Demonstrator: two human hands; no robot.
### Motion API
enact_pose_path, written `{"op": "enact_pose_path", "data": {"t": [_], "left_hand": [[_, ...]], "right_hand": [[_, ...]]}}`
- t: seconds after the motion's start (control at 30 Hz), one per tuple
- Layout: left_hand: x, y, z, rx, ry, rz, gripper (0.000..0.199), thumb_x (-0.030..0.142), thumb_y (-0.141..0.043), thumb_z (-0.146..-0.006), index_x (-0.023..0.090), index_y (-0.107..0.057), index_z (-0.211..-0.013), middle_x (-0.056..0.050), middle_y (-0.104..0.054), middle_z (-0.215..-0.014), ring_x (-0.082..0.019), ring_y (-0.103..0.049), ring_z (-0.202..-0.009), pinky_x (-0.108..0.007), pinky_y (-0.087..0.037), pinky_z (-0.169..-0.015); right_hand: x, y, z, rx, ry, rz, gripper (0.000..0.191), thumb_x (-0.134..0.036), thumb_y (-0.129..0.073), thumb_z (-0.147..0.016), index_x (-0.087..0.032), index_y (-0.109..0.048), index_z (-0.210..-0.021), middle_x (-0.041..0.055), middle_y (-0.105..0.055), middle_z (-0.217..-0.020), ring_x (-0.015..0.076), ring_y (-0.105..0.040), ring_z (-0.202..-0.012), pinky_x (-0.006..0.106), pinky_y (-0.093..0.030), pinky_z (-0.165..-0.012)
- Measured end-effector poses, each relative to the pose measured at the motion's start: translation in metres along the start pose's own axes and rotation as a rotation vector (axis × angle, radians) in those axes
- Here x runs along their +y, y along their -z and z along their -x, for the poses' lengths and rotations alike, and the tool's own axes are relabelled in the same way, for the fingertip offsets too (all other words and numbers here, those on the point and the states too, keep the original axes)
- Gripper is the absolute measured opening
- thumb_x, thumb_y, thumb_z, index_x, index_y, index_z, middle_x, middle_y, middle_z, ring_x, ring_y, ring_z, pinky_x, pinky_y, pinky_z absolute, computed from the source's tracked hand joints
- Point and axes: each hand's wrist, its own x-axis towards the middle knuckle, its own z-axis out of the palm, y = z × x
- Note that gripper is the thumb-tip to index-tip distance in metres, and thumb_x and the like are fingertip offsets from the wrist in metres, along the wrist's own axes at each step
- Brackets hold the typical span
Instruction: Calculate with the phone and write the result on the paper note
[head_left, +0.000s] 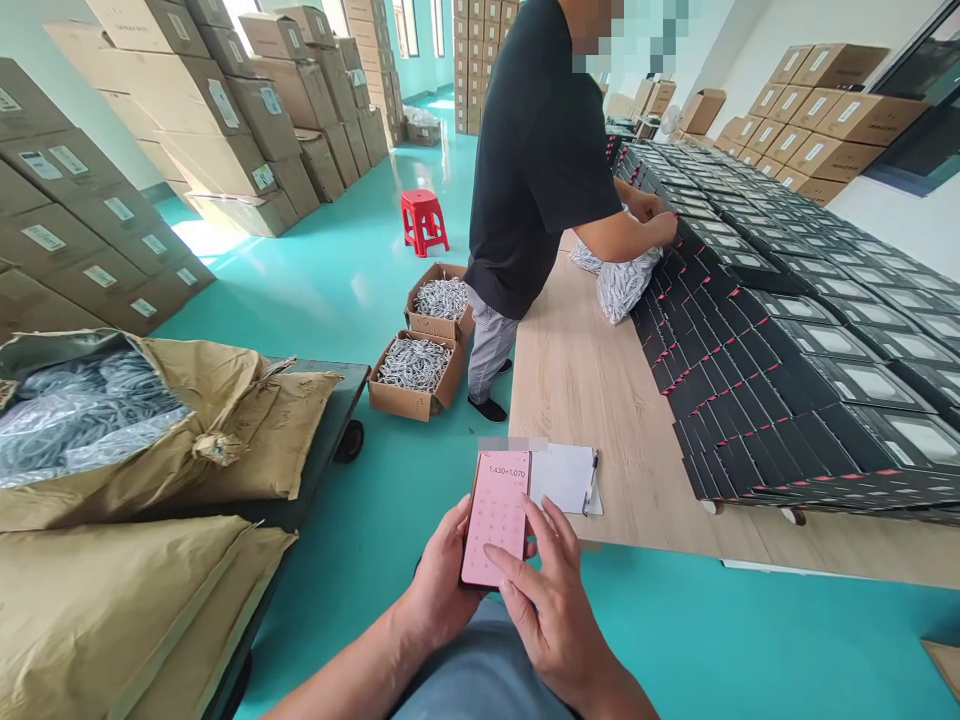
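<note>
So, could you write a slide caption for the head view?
Left hand holds a phone showing a calculator; right hand points at it, beside black boxes.

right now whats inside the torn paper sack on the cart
The torn paper sack shows clear plastic wrapping around bundled cords at its opening. Anything deeper is hidden by the sack, so I cannot see it.

A red plastic stool (424, 222) stands beyond two open cable cartons (409, 400).
</note>
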Motion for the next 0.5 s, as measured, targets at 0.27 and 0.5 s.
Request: {"op": "enact_pose_path", "data": {"t": [0.27,0.5], "left_hand": [[0.0010,-0.0001,0.0004,0.029,0.013,0.028,0.047,0.047,-0.054,-0.092,0.013,-0.071,-0.120,-0.015,-0.076,-0.106,-0.032,-0.071,-0.096,-0.040,-0.053,-0.086],[0.0000,0.0054,-0.0029,0.046,0.018,0.046,0.048,0.031,-0.055,-0.076,0.005,-0.073,-0.113,-0.018,-0.076,-0.101,-0.034,-0.069,-0.102,-0.042,-0.050,-0.094]], "right_hand": [[0.0020,-0.0038,0.0037,0.047,-0.037,-0.019,0.045,-0.017,-0.048,-0.097,-0.032,-0.057,-0.138,0.0049,-0.016,-0.167,0.0347,-0.019,-0.151,0.060,-0.047,-0.111],[0.0059,-0.0042,0.0089,0.120,-0.105,-0.033,0.042,-0.020,-0.048,-0.098,-0.030,-0.057,-0.138,0.0050,-0.023,-0.165,0.0346,-0.024,-0.150,0.059,-0.046,-0.111]]}}
